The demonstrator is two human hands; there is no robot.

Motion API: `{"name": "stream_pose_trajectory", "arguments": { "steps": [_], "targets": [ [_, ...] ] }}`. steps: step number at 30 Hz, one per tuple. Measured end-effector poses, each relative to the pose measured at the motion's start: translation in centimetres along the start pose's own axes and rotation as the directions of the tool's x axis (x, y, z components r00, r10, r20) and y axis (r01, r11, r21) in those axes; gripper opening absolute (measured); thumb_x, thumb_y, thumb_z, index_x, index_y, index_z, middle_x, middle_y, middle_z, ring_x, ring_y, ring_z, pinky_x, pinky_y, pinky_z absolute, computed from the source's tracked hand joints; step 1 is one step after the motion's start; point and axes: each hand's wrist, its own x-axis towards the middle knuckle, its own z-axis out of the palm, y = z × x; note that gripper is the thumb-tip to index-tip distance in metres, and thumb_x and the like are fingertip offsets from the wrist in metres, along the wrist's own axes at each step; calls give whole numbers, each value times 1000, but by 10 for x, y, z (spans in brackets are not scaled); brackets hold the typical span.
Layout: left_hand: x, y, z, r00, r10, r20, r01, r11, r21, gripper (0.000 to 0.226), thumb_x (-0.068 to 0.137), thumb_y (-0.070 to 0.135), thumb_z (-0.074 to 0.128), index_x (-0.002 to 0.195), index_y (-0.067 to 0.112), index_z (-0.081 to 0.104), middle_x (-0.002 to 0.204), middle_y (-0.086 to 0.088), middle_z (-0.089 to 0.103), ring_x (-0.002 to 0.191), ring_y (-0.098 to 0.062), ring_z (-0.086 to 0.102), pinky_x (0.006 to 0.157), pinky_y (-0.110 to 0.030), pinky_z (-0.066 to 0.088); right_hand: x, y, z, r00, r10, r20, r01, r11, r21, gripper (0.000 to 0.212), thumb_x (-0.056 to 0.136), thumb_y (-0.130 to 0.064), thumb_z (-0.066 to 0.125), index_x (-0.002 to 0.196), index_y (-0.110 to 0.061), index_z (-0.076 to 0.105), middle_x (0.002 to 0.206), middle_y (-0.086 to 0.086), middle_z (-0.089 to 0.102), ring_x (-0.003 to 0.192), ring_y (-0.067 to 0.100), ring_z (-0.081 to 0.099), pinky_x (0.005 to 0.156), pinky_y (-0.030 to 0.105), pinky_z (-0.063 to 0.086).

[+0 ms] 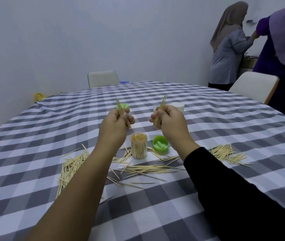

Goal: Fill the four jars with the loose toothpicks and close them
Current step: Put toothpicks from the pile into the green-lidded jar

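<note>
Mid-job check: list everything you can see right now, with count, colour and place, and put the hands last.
open jar: 1, clear, packed with toothpicks, table centre, no lid.
green lid: 1, upside down, right of the open jar.
far green-lidded jar: 1, behind the left hand, mostly hidden.
white container: 1, behind the right hand, partly hidden.
loose toothpicks: many, pale wood, scattered in piles left, centre and right on the cloth.
tablecloth: 1, grey and white check.
chairs: 2, white, far side and right.
people: 2, standing at right rear.
yellow object: 1, far left edge, unclear.
left hand: grips a toothpick bundle.
right hand: grips a toothpick bundle.
</note>
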Motion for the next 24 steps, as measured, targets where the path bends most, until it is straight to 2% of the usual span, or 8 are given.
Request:
{"name": "stream_pose_trajectory", "arguments": {
  "steps": [2, 3, 7, 10, 11, 15, 19, 24],
  "targets": [
    [4, -6, 1, 999, -43, -33, 38, 989, -142, 22, 102, 18, 38, 95, 27, 57, 89, -1, 69, 97, -19, 67, 88, -36, 54, -1, 2, 11, 1000, -6, -28, 7, 999, 41, 23, 98, -13, 43, 82, -24, 54, 79, 0, 66, 87, 24, 68, 88, 46, 53],
    [4, -12, 1, 998, -35, -43, 28, 988, -153, 21, 102, 19, 38, 95, 28, 56, 88, -1, 70, 97, -19, 67, 88, -37, 54, -3, 5, 15, 999, -15, -33, 16, 999, 49, 23, 98, -14, 44, 82, -25, 55, 80, 0, 67, 88, 23, 68, 87, 45, 53],
    [4, -31, 4, 997, 40, -63, -45, 996, -71, 17, 102, 26, 38, 96, 31, 53, 88, 4, 73, 95, -12, 67, 94, -42, 49, -13, 20, 24, 999, -41, -4, 41, 999, 20, 20, 99, -15, 44, 85, -24, 55, 85, 0, 69, 90, 19, 66, 83, 34, 53],
    [2, -38, 7, 997, 73, -31, -74, 997, -20, 16, 102, 25, 38, 102, 26, 55, 92, 8, 72, 97, -9, 64, 93, -35, 48, -18, 25, 23, 999, -28, 32, 30, 999, -42, 16, 99, -18, 44, 90, -21, 56, 90, -1, 69, 88, 13, 64, 68, 13, 49],
    [2, -40, 9, 996, 85, -13, -85, 996, 1, 18, 102, 25, 39, 105, 22, 56, 94, 10, 71, 97, -7, 62, 91, -31, 47, -20, 26, 23, 998, -15, 53, 19, 998, -68, 14, 99, -19, 44, 93, -20, 56, 92, -4, 69, 87, 10, 62, 66, 12, 47],
    [2, -46, 12, 997, 65, 30, -67, 995, 77, 18, 102, 25, 39, 106, 22, 57, 102, 13, 66, 93, 4, 56, 76, -14, 42, -23, 29, 26, 994, 29, 105, -14, 991, -137, 10, 98, -21, 47, 97, -22, 57, 100, -3, 68, 96, 11, 61, 84, 30, 48],
    [3, -48, 9, 997, 53, 50, -59, 991, 117, 19, 101, 28, 42, 102, 24, 60, 99, 12, 66, 94, -1, 58, 72, -14, 41, -23, 29, 26, 993, 49, 107, -30, 983, -179, 11, 97, -22, 48, 96, -22, 58, 98, 2, 67, 95, 17, 61, 85, 37, 48],
    [2, -47, 5, 995, 30, 95, -46, 984, 172, 16, 96, 31, 52, 92, 24, 66, 81, 12, 65, 78, 2, 57, 63, -9, 43, -23, 32, 26, 989, 78, 129, -44, 967, -251, 15, 94, -23, 53, 96, -19, 68, 91, 0, 69, 90, 19, 63, 86, 44, 51]
  ]
}}
